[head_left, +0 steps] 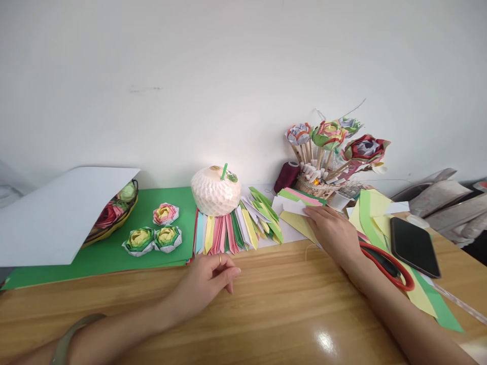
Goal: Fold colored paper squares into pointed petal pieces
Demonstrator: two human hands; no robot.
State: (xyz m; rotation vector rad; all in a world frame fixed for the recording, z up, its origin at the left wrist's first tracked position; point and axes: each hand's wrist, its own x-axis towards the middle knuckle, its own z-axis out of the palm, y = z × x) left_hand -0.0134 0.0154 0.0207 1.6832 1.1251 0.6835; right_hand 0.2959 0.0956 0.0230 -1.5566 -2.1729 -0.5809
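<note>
Wooden bench nearest. Risk: fanned folded paper strips scatter if knocked by left hand; stack slides if tugged. Left hand loosely curled, empty, resting on bench just before strips. Right hand flat, fingers narrow, pressing white slip on coloured paper stack, beside red scissors.

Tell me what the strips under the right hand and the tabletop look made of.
Strips: thin matte coloured paper, judging by flat sharp edges and creases. Tabletop: wood or wood-look laminate, glossy; grain lines and a bright light reflection show. The right hand rests on the strips.
</note>
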